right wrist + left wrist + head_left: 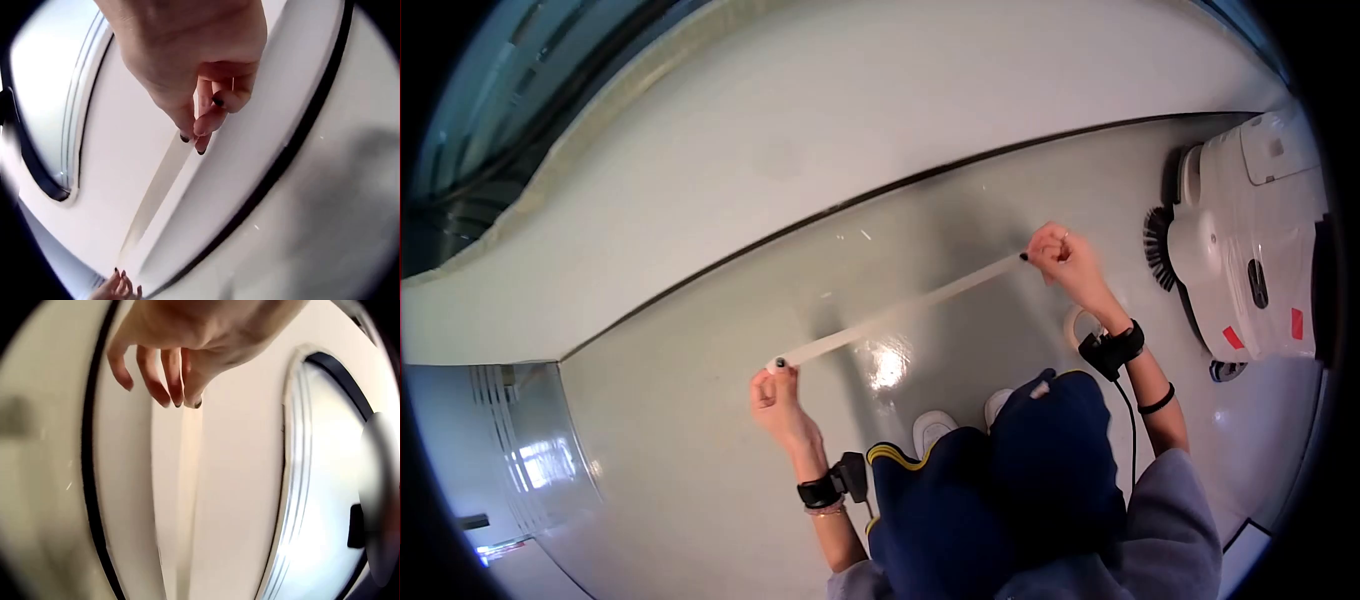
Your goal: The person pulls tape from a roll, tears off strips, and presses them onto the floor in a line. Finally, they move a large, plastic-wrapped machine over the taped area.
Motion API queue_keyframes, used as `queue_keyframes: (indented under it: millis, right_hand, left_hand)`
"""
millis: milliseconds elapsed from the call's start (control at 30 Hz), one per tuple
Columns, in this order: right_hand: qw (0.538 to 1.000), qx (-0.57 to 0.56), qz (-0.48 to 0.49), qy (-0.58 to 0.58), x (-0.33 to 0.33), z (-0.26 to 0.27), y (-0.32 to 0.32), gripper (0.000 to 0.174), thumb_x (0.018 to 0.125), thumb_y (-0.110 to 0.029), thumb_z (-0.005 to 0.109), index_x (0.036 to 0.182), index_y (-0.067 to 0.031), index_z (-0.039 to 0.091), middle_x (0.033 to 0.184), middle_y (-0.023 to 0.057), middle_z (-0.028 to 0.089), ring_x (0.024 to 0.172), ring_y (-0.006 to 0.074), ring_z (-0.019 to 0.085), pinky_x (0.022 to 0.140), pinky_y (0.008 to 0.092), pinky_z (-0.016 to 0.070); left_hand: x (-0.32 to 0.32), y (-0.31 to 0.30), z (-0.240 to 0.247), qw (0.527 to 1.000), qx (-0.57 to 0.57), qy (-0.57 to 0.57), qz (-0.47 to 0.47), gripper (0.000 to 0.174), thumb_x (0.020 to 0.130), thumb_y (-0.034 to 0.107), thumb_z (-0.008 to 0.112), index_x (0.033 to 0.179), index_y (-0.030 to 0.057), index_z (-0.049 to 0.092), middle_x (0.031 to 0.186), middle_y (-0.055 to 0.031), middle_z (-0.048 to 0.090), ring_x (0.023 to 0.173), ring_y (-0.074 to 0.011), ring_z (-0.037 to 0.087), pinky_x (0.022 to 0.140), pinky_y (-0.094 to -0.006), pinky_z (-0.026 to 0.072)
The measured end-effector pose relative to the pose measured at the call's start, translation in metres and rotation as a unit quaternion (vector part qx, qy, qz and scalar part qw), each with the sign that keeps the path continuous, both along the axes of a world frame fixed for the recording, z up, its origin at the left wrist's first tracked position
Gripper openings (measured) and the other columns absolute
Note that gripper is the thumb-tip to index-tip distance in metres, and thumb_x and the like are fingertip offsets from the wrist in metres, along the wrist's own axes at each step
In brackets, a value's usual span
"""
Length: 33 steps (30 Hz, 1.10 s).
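Note:
A long pale strip of tape (920, 303) stretches straight between the two hands. The left hand (785, 408) pinches its lower left end between thumb and fingertips; in the left wrist view the strip (189, 462) runs away from the left hand (194, 337). The right hand (1072, 268) pinches the upper right end. In the right wrist view the strip (153, 194) leads from the fingertips of the right hand (194, 75) towards the other hand at the bottom. A pale ring-shaped roll (1072, 326) shows beside the right wrist, partly hidden by it.
A white wall panel (820, 150) with a dark edge strip runs behind the hands. At the right stands a white machine (1265, 250) with a black brush (1158, 248) and red patches. White shoes (933, 430) stand on the shiny grey floor (680, 420). A window (325, 481) is set in the wall.

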State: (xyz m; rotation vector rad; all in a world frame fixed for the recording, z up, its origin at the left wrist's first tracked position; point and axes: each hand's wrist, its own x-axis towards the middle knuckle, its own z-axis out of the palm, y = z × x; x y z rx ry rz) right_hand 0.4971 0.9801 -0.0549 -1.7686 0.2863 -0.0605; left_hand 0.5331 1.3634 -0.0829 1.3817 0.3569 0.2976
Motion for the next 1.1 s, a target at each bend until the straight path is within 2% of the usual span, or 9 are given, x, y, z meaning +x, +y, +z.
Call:
queue_keyframes:
  millis: [67,300,433,600,667,767,833,1000,1100]
  right_hand:
    - [0.999,-0.015,0.022,0.041,-0.008,-0.022,0.007,0.005,0.085,-0.003,0.056,0.086,-0.0035,0.052,0.069,-0.0010,0.056,0.051,0.0028,0.042,0.047,0.0190,0.0347]
    - [0.995,0.040,0.057,0.068,-0.022,-0.063,0.026,0.004,0.086,-0.003,0.054,0.089,-0.0049,0.050,0.067,0.0003,0.058,0.050,0.0038,0.048,0.044,0.0194,0.0367]
    - [0.988,-0.002,0.094,0.122,-0.028,-0.039,0.025,0.002,0.087,-0.004,0.053,0.086,-0.0046,0.051,0.070,0.0016,0.059,0.051,0.0050,0.049,0.043,0.0193,0.0374]
    - [0.986,-0.078,0.116,0.094,-0.015,-0.016,0.009,0.003,0.086,-0.005,0.053,0.085,-0.0041,0.051,0.071,0.0016,0.057,0.054,0.0076,0.050,0.048,0.0215,0.0402]
    - [0.984,-0.096,0.130,0.069,-0.002,-0.026,-0.002,0.003,0.086,-0.006,0.054,0.085,-0.0041,0.051,0.072,0.0017,0.056,0.057,0.0087,0.052,0.052,0.0228,0.0418]
    - [0.944,-0.290,0.125,-0.093,0.024,-0.043,-0.004,0.005,0.085,-0.007,0.055,0.086,-0.0048,0.051,0.074,0.0019,0.055,0.065,0.0104,0.053,0.061,0.0248,0.0435]
    - [0.974,-0.214,0.076,-0.010,0.040,-0.052,-0.005,0.007,0.085,-0.010,0.056,0.087,-0.0057,0.052,0.076,0.0014,0.055,0.070,0.0106,0.053,0.065,0.0251,0.0434]
    - [0.987,-0.139,0.075,0.006,0.090,-0.104,-0.021,0.008,0.085,-0.009,0.058,0.085,-0.0052,0.052,0.076,0.0001,0.054,0.069,0.0090,0.049,0.066,0.0234,0.0424]
    - [0.986,-0.136,0.100,0.004,0.112,-0.122,-0.029,0.007,0.085,-0.008,0.059,0.083,-0.0048,0.053,0.075,-0.0014,0.053,0.069,0.0066,0.047,0.064,0.0225,0.0412]
  left_hand:
    - [-0.015,0.003,-0.030,0.989,-0.131,0.072,-0.020,0.011,0.085,0.005,0.062,0.091,0.0033,0.052,0.082,-0.0085,0.063,0.079,-0.0126,0.058,0.082,-0.0280,0.0488]
    - [-0.053,0.022,-0.073,0.978,-0.092,0.185,0.020,0.026,0.083,0.003,0.064,0.104,0.0030,0.049,0.075,-0.0063,0.064,0.075,-0.0109,0.058,0.087,-0.0294,0.0436]
    - [-0.059,0.040,-0.087,0.979,-0.069,0.184,-0.049,0.018,0.084,0.007,0.063,0.099,0.0007,0.053,0.082,-0.0132,0.067,0.080,-0.0147,0.062,0.089,-0.0280,0.0412]
    - [-0.023,0.034,-0.074,0.973,0.073,0.138,-0.168,0.009,0.088,0.007,0.057,0.093,0.0006,0.054,0.086,-0.0122,0.066,0.090,-0.0186,0.062,0.085,-0.0286,0.0422]
    - [0.005,0.028,-0.088,0.979,0.122,0.017,-0.165,0.009,0.087,0.008,0.059,0.089,0.0002,0.055,0.080,-0.0062,0.063,0.091,-0.0166,0.060,0.084,-0.0285,0.0421]
    - [0.045,0.018,-0.095,0.944,0.291,-0.136,-0.078,0.009,0.085,0.009,0.062,0.085,-0.0001,0.059,0.076,-0.0015,0.059,0.083,-0.0123,0.056,0.077,-0.0251,0.0423]
    - [0.058,0.012,-0.096,0.981,0.190,0.002,-0.047,0.008,0.081,0.009,0.065,0.082,0.0011,0.061,0.074,-0.0044,0.061,0.070,-0.0128,0.052,0.079,-0.0289,0.0400]
    - [0.079,0.005,-0.126,0.990,0.137,0.042,0.002,0.010,0.078,0.009,0.068,0.080,0.0000,0.065,0.070,-0.0033,0.062,0.062,-0.0107,0.050,0.063,-0.0260,0.0408]
    - [0.086,0.013,-0.142,0.976,0.214,0.014,-0.016,0.008,0.076,0.008,0.068,0.078,0.0001,0.066,0.069,-0.0029,0.063,0.060,-0.0096,0.051,0.058,-0.0246,0.0405]
